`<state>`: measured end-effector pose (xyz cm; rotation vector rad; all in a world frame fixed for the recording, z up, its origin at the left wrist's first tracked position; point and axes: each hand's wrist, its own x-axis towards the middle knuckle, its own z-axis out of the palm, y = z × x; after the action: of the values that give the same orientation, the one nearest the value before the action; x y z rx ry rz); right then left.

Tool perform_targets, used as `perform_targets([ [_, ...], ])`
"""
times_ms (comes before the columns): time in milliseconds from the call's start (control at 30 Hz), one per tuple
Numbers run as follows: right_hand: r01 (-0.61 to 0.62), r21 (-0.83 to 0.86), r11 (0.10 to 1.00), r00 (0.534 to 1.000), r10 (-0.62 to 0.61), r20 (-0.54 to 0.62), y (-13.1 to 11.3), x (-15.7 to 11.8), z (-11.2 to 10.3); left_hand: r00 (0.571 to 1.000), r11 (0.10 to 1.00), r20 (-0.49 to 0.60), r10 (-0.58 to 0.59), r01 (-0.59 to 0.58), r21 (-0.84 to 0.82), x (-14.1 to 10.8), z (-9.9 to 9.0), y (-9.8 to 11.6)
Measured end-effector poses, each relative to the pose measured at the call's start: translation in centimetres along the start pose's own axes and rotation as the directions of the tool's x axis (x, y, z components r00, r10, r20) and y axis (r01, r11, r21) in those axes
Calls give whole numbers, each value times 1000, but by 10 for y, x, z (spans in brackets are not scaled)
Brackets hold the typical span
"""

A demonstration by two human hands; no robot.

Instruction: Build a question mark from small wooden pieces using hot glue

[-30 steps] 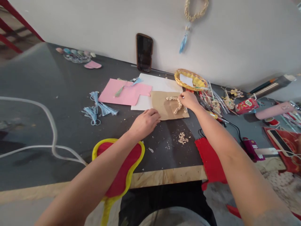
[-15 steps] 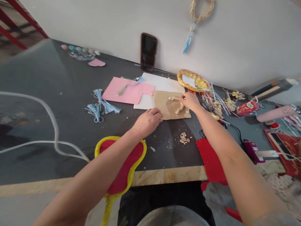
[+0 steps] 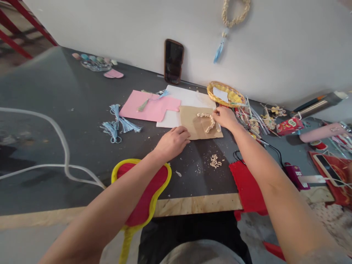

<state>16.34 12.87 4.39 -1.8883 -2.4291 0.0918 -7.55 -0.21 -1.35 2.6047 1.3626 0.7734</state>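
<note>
A piece of brown cardboard (image 3: 189, 121) lies on the dark table, a curved strand of small cream beads (image 3: 211, 121) resting on its right half. My left hand (image 3: 174, 141) is at the cardboard's lower left edge, its fingers curled and closed on that edge. At the upper right edge, my right hand (image 3: 227, 117) pinches the cardboard beside the beads. Its thumb is partly hidden. Below the cardboard is a small pile of short cream pieces (image 3: 216, 161). Pink paper (image 3: 145, 110) with tassels on it lies to the left, partly over a white sheet (image 3: 189, 96).
Light blue tassels (image 3: 117, 124) lie at the left. A phone (image 3: 173, 60) leans on the wall. Farther right are a wicker basket (image 3: 239, 98), a pink bottle (image 3: 324, 132) and red cloth (image 3: 249, 187). A yellow-rimmed red paddle-shaped thing (image 3: 140, 200) overhangs the front edge.
My right fingertips have shifted slightly right, away from the bead strand, so more of its curve shows. My left hand and the cardboard look almost unchanged.
</note>
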Motion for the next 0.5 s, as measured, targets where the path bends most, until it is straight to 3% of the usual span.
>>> perform_targets([
  [200,54,64,996,998,-52,-39,18,-34,-14,1000,1000,12,-9,9,1,0,-4,2],
  [333,82,111,990,993,-90,73,27,-59,-7,1000,1000,-10,-3,3,-31,0,-4,1],
  [500,129,103,986,985,-140,104,30,-69,6,1000,999,-15,-15,15,-47,0,-4,1],
])
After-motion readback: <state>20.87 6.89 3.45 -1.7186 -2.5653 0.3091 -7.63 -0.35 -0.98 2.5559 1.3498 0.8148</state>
